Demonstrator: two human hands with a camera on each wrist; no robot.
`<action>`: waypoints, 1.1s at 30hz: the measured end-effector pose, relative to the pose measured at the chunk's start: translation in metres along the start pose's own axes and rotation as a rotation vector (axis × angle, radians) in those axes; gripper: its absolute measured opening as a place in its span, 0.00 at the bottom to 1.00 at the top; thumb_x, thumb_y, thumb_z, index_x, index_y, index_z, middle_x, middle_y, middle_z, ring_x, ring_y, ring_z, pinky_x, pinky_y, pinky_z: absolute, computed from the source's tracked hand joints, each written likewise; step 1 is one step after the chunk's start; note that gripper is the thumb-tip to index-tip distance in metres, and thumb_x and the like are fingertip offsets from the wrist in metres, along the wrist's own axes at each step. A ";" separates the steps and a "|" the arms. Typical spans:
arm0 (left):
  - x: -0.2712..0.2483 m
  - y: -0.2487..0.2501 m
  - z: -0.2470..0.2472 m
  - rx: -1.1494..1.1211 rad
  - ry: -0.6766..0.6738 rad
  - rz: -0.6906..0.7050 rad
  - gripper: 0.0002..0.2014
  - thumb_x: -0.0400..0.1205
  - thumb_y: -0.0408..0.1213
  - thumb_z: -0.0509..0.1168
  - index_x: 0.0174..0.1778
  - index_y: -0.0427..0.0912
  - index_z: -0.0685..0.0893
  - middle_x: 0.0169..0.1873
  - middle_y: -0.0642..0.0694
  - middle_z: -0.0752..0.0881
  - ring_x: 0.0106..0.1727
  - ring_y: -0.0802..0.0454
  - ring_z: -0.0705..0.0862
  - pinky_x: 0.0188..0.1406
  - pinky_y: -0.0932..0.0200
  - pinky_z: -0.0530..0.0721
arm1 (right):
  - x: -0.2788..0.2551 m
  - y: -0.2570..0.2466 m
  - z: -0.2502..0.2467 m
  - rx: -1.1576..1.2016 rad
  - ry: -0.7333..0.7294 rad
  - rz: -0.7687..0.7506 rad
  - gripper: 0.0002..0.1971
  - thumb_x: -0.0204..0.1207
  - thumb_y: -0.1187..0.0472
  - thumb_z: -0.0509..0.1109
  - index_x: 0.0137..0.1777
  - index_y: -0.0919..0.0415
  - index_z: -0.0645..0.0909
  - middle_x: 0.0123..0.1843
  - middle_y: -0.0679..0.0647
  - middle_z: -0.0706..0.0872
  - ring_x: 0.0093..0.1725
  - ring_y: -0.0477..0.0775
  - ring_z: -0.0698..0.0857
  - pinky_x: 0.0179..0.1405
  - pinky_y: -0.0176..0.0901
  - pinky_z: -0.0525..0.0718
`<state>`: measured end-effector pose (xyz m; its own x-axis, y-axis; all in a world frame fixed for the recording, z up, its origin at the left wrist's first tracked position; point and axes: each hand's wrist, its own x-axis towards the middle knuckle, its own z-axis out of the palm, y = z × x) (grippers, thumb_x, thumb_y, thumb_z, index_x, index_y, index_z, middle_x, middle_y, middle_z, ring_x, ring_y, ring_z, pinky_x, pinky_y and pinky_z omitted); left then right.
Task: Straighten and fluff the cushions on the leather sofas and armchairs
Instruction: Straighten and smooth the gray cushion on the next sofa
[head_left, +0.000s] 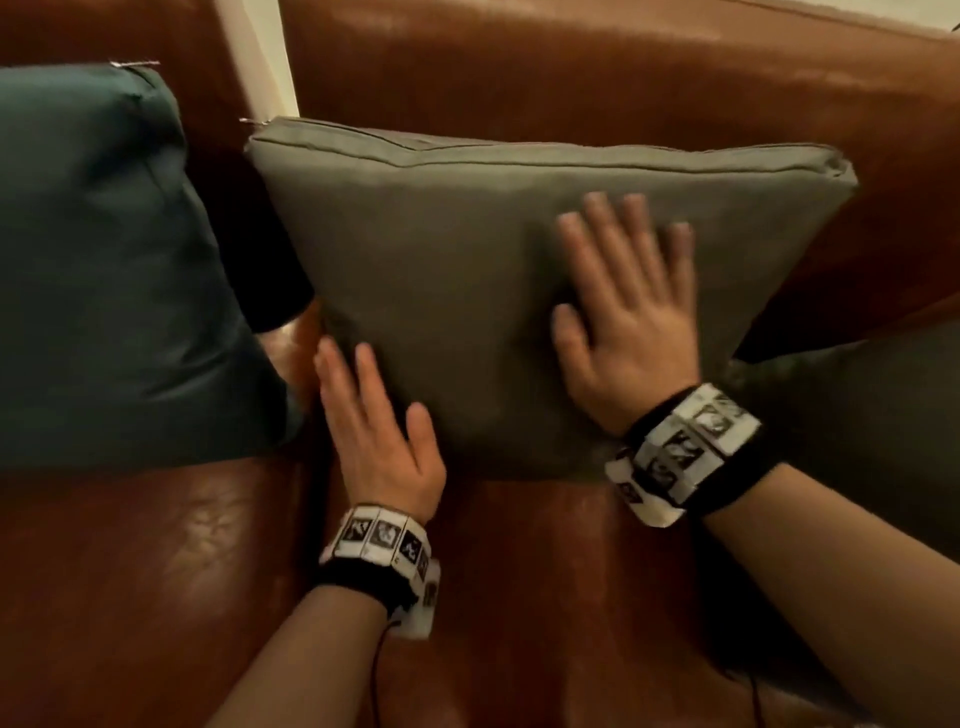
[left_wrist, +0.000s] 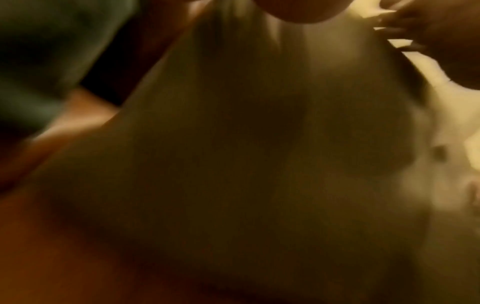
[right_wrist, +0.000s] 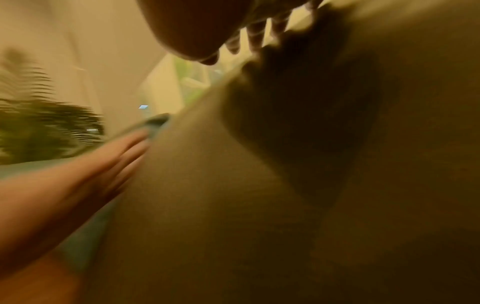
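A grey cushion (head_left: 467, 291) leans upright against the sofa (head_left: 623, 67) back, its bottom edge on the leather seat (head_left: 545, 571). The right hand (head_left: 631, 322) lies flat on the cushion's face, fingers (head_left: 597, 218) straight and spread a little, pointing up toward the top seam; the palm presses the fabric, which dents slightly around it. The left hand (head_left: 379, 436) sits lower and to the left of the right one, at the cushion's lower left corner, fingers straight and close together, thumb out over the fabric; it touches the edge without gripping. Both wrists wear black bands with patterned white tiles. Left of the left hand stands a teal cushion (head_left: 98, 270), leaning on the next seat's back, just beside the grey one but apart from it. Right of the right wrist a dark cushion (head_left: 857, 415) shows partly. Both wrist views are blurred; the right wrist view shows the left hand (right_wrist: 85, 174) laid flat along the cushion (right_wrist: 207, 205) side
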<state>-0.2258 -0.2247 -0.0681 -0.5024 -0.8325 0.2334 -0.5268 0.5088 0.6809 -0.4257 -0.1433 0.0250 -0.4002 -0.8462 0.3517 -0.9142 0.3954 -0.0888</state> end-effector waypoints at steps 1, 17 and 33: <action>0.020 0.011 -0.006 0.023 0.025 0.127 0.29 0.86 0.44 0.48 0.83 0.35 0.53 0.82 0.25 0.53 0.84 0.29 0.52 0.82 0.34 0.53 | 0.002 -0.019 0.005 0.018 -0.019 -0.110 0.29 0.83 0.52 0.58 0.84 0.54 0.61 0.86 0.57 0.62 0.86 0.61 0.56 0.83 0.68 0.50; 0.084 0.025 -0.028 0.314 -0.018 0.139 0.32 0.85 0.45 0.51 0.85 0.47 0.48 0.84 0.32 0.49 0.85 0.30 0.44 0.84 0.36 0.44 | -0.017 0.054 -0.005 -0.027 -0.026 0.355 0.34 0.83 0.45 0.48 0.87 0.56 0.48 0.88 0.57 0.49 0.87 0.58 0.45 0.84 0.65 0.46; 0.151 0.092 -0.025 0.554 -0.334 0.435 0.29 0.86 0.62 0.40 0.84 0.61 0.51 0.85 0.47 0.55 0.86 0.40 0.51 0.84 0.38 0.45 | -0.101 -0.049 0.088 0.623 0.323 1.418 0.42 0.77 0.34 0.41 0.86 0.59 0.49 0.88 0.57 0.55 0.86 0.56 0.53 0.85 0.54 0.51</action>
<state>-0.3333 -0.3092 0.0467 -0.8759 -0.4677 0.1186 -0.4565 0.8829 0.1100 -0.3464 -0.1084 -0.0877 -0.9615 0.2092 -0.1782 0.2613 0.4951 -0.8286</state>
